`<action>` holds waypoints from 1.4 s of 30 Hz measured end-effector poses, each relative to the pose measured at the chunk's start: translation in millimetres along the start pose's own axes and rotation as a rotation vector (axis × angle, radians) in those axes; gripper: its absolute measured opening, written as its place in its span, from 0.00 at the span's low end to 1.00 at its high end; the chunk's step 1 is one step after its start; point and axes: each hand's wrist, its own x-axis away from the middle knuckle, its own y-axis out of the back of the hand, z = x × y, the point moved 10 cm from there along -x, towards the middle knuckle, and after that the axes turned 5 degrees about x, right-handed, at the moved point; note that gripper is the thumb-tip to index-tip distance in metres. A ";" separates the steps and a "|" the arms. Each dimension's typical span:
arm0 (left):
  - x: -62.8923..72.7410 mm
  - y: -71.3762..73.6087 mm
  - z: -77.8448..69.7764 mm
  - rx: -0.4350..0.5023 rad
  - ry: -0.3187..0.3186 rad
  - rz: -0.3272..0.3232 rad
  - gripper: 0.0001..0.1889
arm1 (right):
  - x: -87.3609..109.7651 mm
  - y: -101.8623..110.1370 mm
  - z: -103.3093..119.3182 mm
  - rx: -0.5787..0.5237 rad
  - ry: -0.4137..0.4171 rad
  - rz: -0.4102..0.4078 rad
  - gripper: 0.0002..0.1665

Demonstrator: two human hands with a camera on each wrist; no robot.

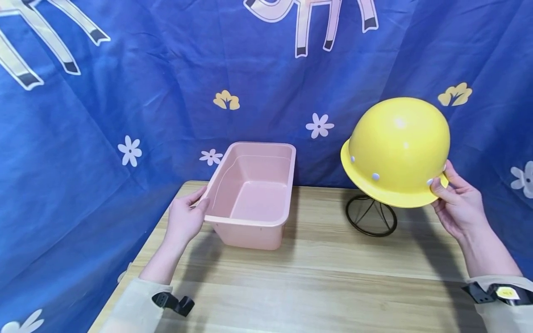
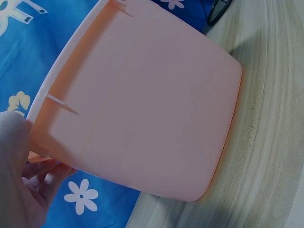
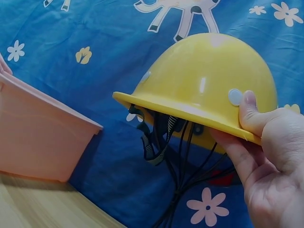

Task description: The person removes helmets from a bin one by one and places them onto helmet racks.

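Observation:
On the left of the head view stands a pink plastic bin [image 1: 250, 236], its mouth facing up and toward me. My left hand [image 1: 186, 217] pinches the bin's left rim, thumb over the edge and fingers beneath; the left wrist view shows the bin's side wall [image 2: 156, 95] close up. A yellow hard hat [image 1: 399, 143] sits over a black wire stand [image 1: 370, 216] at the right. With my right hand [image 1: 460, 203] I grip its brim, thumb on top and fingers underneath. Below the brim, the right wrist view shows a dark chin strap [image 3: 154, 149] and the stand's wires.
Both things are near the back edge of a wood-grain table [image 1: 316, 277]. Behind it hangs a blue curtain [image 1: 166, 106] printed with flowers and animal legs. Black straps circle both wrists.

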 end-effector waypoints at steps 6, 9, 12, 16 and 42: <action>0.9 0.4 -0.4 0.008 0.006 0.004 0.22 | 2.3 0.4 0.3 0.049 -0.003 -0.054 0.44; 0.9 0.5 -0.4 0.008 0.007 0.006 0.22 | 5.1 0.1 -0.2 0.056 -0.002 -0.087 0.45; 0.8 0.6 -0.1 0.010 0.008 0.007 0.22 | 6.5 -1.3 -0.1 0.074 0.008 -0.098 0.46; 0.8 1.0 0.4 0.011 0.002 0.006 0.22 | 6.5 -3.4 -0.9 0.054 0.012 -0.083 0.46; -1.5 2.8 -6.2 -0.045 -0.025 0.036 0.23 | 14.8 11.6 8.5 0.124 0.005 -0.131 0.28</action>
